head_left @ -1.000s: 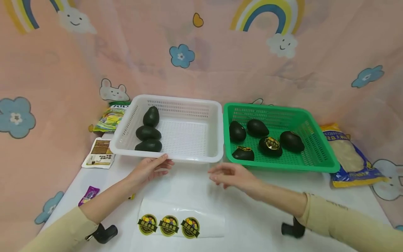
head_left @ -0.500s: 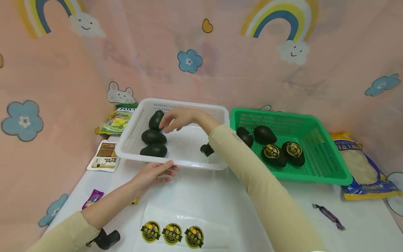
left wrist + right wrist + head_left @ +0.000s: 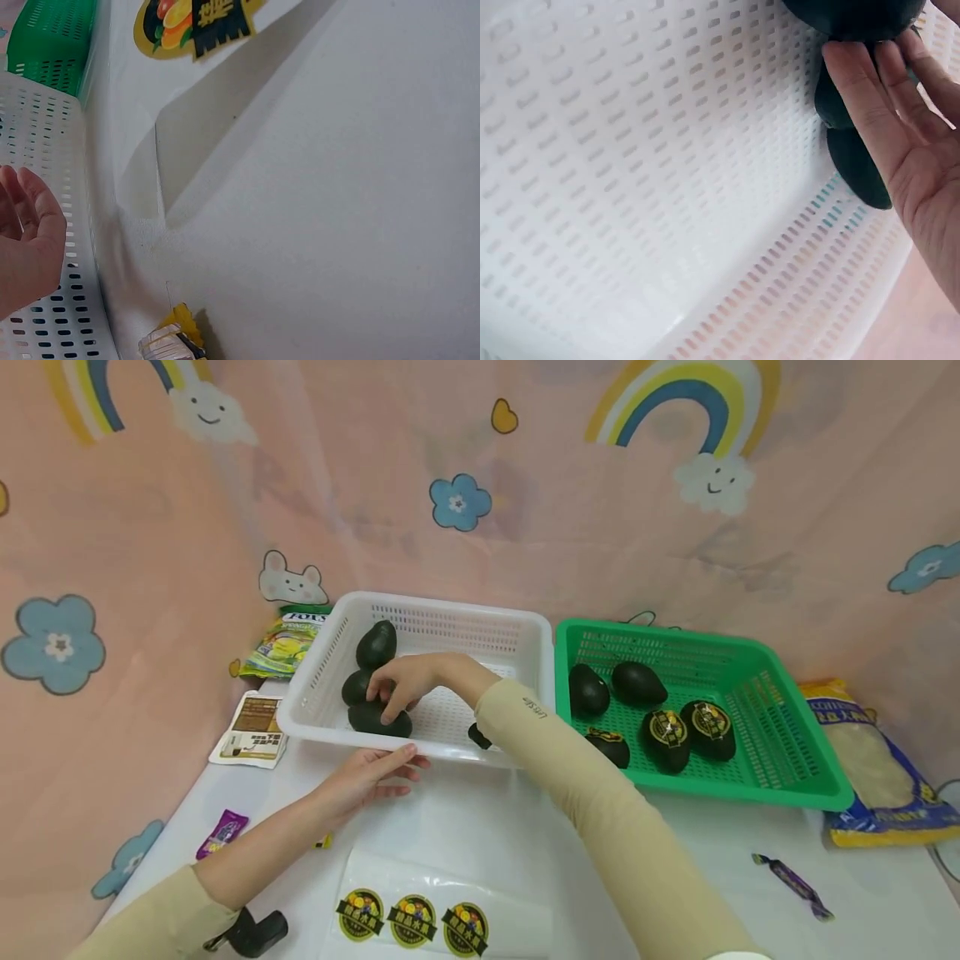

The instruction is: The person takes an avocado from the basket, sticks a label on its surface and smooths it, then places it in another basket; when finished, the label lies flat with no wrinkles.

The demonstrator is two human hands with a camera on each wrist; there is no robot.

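In the head view my right hand (image 3: 405,681) reaches into the white basket (image 3: 442,752) and grips the front avocado (image 3: 375,720), fingers on its far side and thumb on its near side. Beyond it lie the middle avocado (image 3: 354,687), partly covered by the fingers, and the back avocado (image 3: 377,645). At the basket's front rim my left hand (image 3: 367,783) holds on, thumb on the rim and fingers below it. The right wrist view shows my right fingers (image 3: 866,97) against the dark avocado (image 3: 859,16).
A green basket (image 3: 757,797) with several avocados, some stickered, stands at right. In front lies a sheet (image 3: 517,914) with three round stickers (image 3: 412,921). Around are snack bags (image 3: 288,643), a pouch (image 3: 251,731), a purple packet (image 3: 222,834) and a wrapped candy (image 3: 793,887).
My right hand has moved left from between the baskets into the white one, first near the back avocado, then down onto the front one. My left hand stays at the rim.
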